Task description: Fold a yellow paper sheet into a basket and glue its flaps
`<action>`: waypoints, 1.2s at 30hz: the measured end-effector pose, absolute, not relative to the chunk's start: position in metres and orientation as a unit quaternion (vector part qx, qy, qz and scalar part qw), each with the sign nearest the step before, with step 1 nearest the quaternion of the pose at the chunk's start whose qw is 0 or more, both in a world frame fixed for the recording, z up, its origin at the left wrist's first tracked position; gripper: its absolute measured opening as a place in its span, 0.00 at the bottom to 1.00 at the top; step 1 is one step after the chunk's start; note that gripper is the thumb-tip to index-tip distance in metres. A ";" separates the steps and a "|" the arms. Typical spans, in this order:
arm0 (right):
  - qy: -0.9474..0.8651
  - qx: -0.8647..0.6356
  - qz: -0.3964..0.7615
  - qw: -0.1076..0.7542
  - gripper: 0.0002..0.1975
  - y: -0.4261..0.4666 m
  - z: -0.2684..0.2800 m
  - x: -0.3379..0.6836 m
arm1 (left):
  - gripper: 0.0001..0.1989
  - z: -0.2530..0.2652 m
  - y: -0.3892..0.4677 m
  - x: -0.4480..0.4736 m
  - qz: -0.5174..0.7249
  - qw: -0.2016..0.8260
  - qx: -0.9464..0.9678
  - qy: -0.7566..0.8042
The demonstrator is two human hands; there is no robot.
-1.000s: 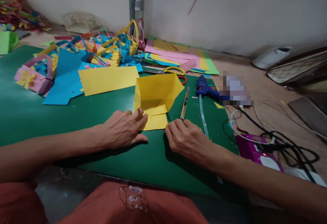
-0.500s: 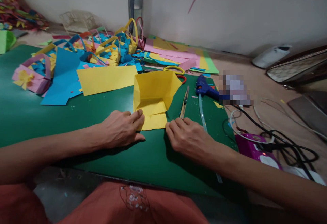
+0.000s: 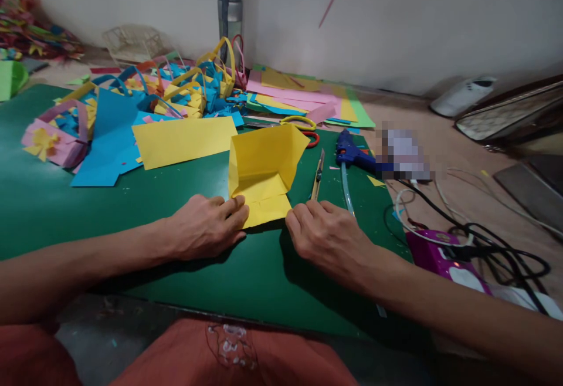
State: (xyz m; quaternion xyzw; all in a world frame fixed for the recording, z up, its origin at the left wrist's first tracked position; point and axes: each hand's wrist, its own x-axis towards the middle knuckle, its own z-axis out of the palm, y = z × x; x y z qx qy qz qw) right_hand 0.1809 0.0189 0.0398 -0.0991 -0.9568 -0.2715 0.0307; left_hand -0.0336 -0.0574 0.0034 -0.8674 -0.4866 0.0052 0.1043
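A partly folded yellow paper box [image 3: 267, 157] stands on the green table [image 3: 185, 292], its back and left walls upright and its front flap lying toward me. My left hand [image 3: 211, 224] pinches the flap's left corner between thumb and fingers. At the flap's right corner, the closed fingers of my right hand [image 3: 323, 227] grip the paper edge. Just beyond the right hand lies a box cutter [image 3: 317, 176]. Scissors with yellow and red handles [image 3: 301, 123] rest behind the box, partly hidden by it.
Left of the box lie a yellow paper strip [image 3: 187, 141] and blue paper [image 3: 105, 145]. Small paper baskets [image 3: 57, 136] crowd the back left. Coloured sheets [image 3: 303, 95] are stacked behind. On the right are a blue glue gun [image 3: 352, 152], cables and a purple power strip [image 3: 433, 251].
My left thumb has closed in against the flap's corner. The flap's front edge has lifted and tilted slightly, while the box stays in nearly the same place.
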 end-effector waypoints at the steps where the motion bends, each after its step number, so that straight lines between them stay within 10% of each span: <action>1: -0.960 -0.102 -0.260 0.030 0.11 0.018 0.041 0.181 | 0.14 0.002 -0.058 -0.034 0.000 0.119 -0.870 -0.479; 12: -0.986 -0.054 -0.144 0.060 0.18 0.011 0.042 0.174 | 0.12 0.003 -0.062 -0.040 0.002 0.135 -0.890 -0.436; 36: -0.978 -0.143 0.017 -0.150 0.10 0.037 0.052 0.120 | 0.11 0.015 -0.073 -0.036 -0.029 0.044 -0.864 -0.500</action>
